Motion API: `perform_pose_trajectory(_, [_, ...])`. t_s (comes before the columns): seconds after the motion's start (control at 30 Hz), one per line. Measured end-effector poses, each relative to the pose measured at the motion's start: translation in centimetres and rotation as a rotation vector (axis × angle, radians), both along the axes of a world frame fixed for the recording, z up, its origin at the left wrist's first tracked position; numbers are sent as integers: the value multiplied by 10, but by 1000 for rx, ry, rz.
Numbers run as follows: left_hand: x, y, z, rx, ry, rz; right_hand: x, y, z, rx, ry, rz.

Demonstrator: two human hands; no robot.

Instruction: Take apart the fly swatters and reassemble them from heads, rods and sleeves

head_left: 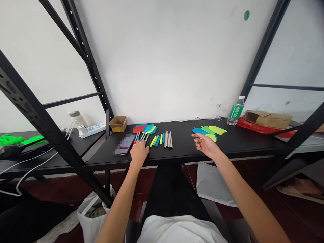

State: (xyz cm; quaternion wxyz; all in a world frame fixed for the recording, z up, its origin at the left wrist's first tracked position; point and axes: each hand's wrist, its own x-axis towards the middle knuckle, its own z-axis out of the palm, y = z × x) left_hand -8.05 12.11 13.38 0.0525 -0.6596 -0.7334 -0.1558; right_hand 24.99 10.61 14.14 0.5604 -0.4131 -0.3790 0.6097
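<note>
My left hand (139,152) lies palm down on the handles of several small fly swatters, its fingers stretched out and touching them. The swatters' flat heads, among them a red one (139,129) and a light blue one (151,129), point to the wall. Beside that hand are several short coloured grip tubes (157,140) and a row of thin metal rods (168,139). My right hand (207,146) hovers at the near side of loose swatter heads, blue (198,130) and yellow-green (218,130). Its index finger is extended, the others loosely curled, with nothing visible in them.
A phone (124,144) lies left of my left hand, with a small cardboard box (118,124) behind it. At the right stand a water bottle (236,110) and a brown carton on red plastic (268,118). Black shelf posts (95,72) frame the black table (182,145).
</note>
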Motion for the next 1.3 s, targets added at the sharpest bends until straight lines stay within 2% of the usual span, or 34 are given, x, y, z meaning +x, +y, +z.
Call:
perform_pose_trajectory(0.2, [-2, 0, 1, -63, 33, 30, -5, 1, -2, 16, -9, 25])
perform_pose_trajectory(0.33, [0, 0, 4, -71, 42, 2, -5, -1, -3, 39, -50, 58])
perform_pose_trajectory(0.63, [14, -12, 24, 96, -111, -96, -6, -6, 1, 73, -77, 61])
perform_pose_trajectory(0.77, [27, -25, 39, 222, -235, -271, -18, -11, 3, 102, -103, 106])
perform_pose_trajectory(0.9, [45, -46, 52, 344, -311, -645, -35, -21, 7, 148, -117, 221])
perform_pose_trajectory(0.97, [54, -56, 55, 326, -279, -827, -41, -26, 9, 180, -94, 288])
perform_pose_trajectory(1.03, [61, -64, 56, 288, -247, -947, -44, -29, 10, 207, -67, 328])
perform_pose_trajectory(1.13, [67, -68, 53, 263, -250, -1010, -45, -30, 10, 205, -92, 303])
perform_pose_trajectory(1.3, [63, -62, 50, 322, -305, -976, -44, -30, 8, 165, -122, 338])
